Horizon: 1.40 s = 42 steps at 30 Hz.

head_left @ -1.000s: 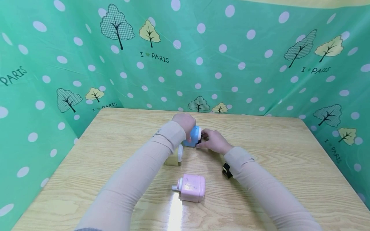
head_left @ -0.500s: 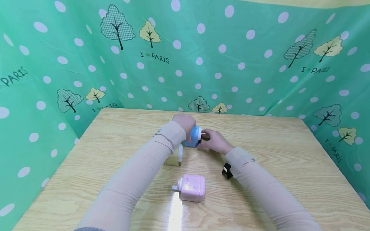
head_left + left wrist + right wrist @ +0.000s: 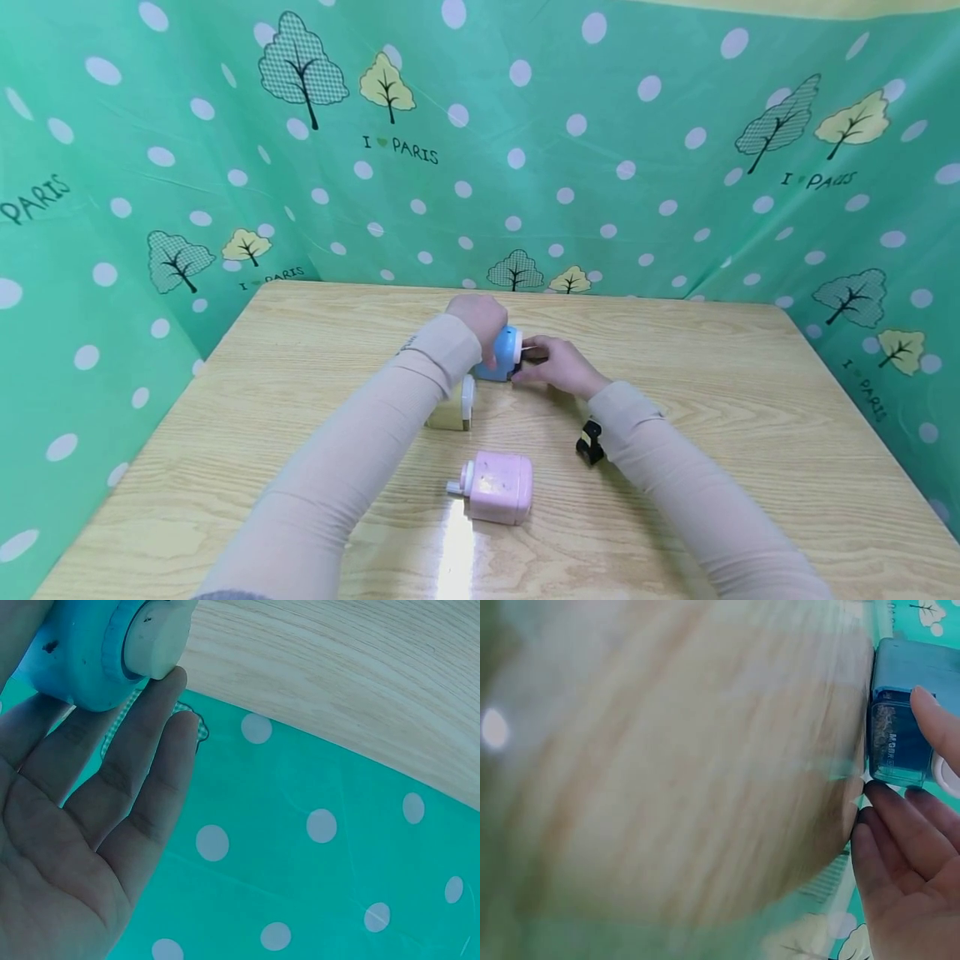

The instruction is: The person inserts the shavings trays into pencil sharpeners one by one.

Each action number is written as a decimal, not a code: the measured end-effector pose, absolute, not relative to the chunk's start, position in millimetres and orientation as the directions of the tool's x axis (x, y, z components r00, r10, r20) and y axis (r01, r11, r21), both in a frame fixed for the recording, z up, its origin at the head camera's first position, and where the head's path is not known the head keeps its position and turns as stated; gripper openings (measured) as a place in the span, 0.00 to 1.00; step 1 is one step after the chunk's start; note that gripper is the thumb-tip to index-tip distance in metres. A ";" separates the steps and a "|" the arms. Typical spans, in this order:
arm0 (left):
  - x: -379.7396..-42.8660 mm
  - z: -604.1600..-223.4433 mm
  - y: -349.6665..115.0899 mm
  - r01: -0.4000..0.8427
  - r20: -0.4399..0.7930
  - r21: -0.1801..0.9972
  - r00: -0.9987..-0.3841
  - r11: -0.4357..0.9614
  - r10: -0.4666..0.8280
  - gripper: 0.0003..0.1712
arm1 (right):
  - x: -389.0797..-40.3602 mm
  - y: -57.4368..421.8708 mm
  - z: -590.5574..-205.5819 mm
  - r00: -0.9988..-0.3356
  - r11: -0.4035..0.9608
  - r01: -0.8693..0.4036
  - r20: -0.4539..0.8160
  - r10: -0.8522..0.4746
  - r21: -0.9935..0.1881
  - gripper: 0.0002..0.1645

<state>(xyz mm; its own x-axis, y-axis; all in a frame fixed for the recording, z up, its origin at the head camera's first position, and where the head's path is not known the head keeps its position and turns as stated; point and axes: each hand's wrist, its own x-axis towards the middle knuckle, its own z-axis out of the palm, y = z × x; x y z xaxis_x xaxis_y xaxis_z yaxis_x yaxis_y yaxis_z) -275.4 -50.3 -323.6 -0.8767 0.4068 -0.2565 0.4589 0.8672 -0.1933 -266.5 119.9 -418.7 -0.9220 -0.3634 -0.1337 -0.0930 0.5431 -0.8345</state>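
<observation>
In the head view my left hand [image 3: 478, 318] grips a blue pencil sharpener [image 3: 498, 354] from above, toward the back of the table. The sharpener has a white collar and, in the right wrist view, a clear drawer [image 3: 900, 742] with shavings inside. My right hand [image 3: 558, 365] is at the collar side, with thumb and fingers curled around a thin, light crank handle [image 3: 529, 348], mostly hidden. In the left wrist view the left hand [image 3: 82, 817] lies along the blue body, fingertips right at the cream cap [image 3: 159, 641].
A yellow sharpener [image 3: 448, 414] with a white collar stands partly behind the left sleeve. Nearer lies a pink crank sharpener [image 3: 500, 489]. A small black object [image 3: 590, 443] sits beside the right sleeve. A green dotted curtain [image 3: 525, 167] borders the wooden table [image 3: 675, 333].
My right hand has shifted very slightly to the right, and the thin handle shows at a slightly different angle. The left hand and blue sharpener stay in place.
</observation>
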 end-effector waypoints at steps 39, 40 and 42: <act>-277.7 -325.1 -50.9 0.458 -0.248 -0.173 -0.877 0.872 0.411 0.34 | -268.2 112.7 -418.1 -0.923 0.556 -0.149 -0.087 -0.375 -0.818 0.35; -277.4 -324.8 -51.0 0.459 -0.247 -0.173 -0.877 0.872 0.412 0.34 | -268.2 112.3 -418.0 -0.924 0.558 -0.148 -0.087 -0.373 -0.817 0.35; -277.0 -324.3 -51.0 0.459 -0.248 -0.172 -0.876 0.872 0.413 0.34 | -268.2 111.4 -417.7 -0.924 0.561 -0.148 -0.088 -0.371 -0.814 0.34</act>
<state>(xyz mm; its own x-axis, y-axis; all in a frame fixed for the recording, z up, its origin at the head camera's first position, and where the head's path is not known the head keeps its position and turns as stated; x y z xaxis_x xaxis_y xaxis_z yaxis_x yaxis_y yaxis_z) -277.0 -51.0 -324.3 -0.8765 0.4129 -0.2477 0.4592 0.8716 -0.1718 -268.2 111.4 -417.7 -0.9244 -0.3712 -0.0876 -0.1482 0.5610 -0.8144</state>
